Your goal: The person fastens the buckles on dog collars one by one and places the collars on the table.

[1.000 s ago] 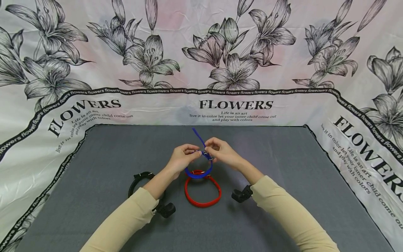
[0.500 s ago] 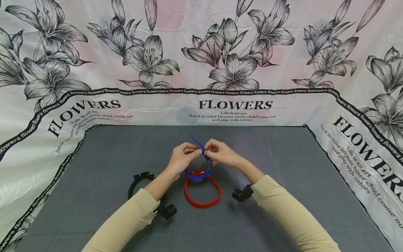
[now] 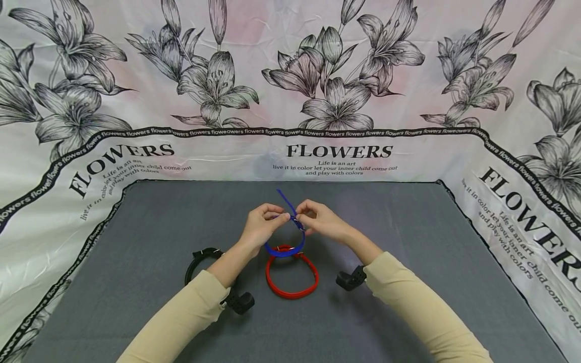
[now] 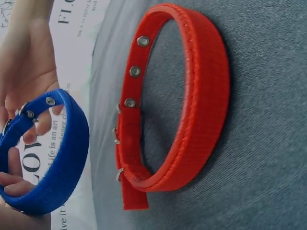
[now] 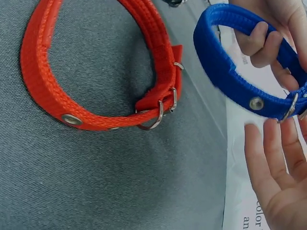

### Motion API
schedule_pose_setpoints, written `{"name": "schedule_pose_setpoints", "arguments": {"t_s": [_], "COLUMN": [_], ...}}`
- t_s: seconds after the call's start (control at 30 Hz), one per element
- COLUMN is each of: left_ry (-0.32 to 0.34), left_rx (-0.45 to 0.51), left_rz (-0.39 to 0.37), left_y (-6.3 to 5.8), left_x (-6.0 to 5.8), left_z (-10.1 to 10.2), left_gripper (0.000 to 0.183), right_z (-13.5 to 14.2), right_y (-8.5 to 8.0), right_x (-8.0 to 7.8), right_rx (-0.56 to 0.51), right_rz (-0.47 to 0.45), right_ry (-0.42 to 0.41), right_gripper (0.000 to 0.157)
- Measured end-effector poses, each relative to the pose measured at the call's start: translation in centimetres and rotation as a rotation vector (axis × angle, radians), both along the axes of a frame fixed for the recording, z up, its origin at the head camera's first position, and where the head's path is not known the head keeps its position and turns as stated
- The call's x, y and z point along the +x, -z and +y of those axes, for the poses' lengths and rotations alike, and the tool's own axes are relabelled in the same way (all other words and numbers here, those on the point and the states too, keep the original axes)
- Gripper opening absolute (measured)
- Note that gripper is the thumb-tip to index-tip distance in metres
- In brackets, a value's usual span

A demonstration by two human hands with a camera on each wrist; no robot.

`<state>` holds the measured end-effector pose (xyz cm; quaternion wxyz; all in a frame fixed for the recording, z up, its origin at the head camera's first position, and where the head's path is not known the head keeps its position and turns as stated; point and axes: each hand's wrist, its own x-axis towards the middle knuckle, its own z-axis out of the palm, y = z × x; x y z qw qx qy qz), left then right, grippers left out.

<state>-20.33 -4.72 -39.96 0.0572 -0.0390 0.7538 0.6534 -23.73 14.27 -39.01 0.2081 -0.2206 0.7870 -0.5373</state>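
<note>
A blue dog collar (image 3: 285,253), buckled into a loop, hangs between my two hands over the table. My left hand (image 3: 260,227) pinches the strap on the left of the buckle, its fingertips reaching inside the loop. On the other side my right hand (image 3: 323,220) pinches the collar at the buckle with thumb and forefinger. The strap's free end (image 3: 285,198) sticks up between the hands. Metal eyelets and a ring show on the blue collar (image 5: 211,57) in the right wrist view. Below it, a red dog collar (image 3: 292,294) lies buckled on the table.
A black collar (image 3: 194,266) lies at the left, partly hidden by my left forearm. Dark grey cloth (image 3: 390,217) covers the table, and a white flower-printed cloth (image 3: 254,156) borders it. Black wrist cameras (image 3: 351,279) hang below both wrists.
The blue collar's free end dipped down and left half a second ago and now points higher again. Both hands shifted only slightly at the buckle. The red and black collars stay where they were.
</note>
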Motion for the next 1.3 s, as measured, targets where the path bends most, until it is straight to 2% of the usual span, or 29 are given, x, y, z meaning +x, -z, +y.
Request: {"name": "schedule_pose_setpoints", "arguments": {"t_s": [0.2, 0.57, 0.8, 0.97, 1.13, 1.3], "left_ry": [0.05, 0.129, 0.09, 0.061, 0.029, 0.002], "left_rx": [-0.054, -0.049, -0.05, -0.042, -0.039, -0.03], "left_rz": [-0.039, -0.076, -0.07, -0.058, -0.05, -0.043], "left_y": [-0.1, -0.2, 0.0, 0.1, -0.1, -0.2], "left_x": [0.0, 0.1, 0.1, 0.2, 0.3, 0.4], "left_z": [0.2, 0.2, 0.0, 0.0, 0.0, 0.0], "left_gripper": [0.028, 0.038, 0.027, 0.027, 0.033, 0.027], "right_z": [-0.3, -0.8, -0.9, -0.8, -0.4, -0.1], "right_y": [-0.7, -1.4, -1.3, -1.4, -1.7, -1.7], "right_x": [-0.4, -0.7, -0.7, -0.7, -0.6, -0.6], "right_rx": [-0.05, -0.021, -0.043, -0.037, -0.009, 0.044], "right_rz": [0.053, 0.12, 0.121, 0.138, 0.16, 0.181], "right_ry": [0.075, 0.096, 0.091, 0.077, 0.042, -0.009], "right_gripper": [0.033, 0.026, 0.027, 0.023, 0.016, 0.013]}}
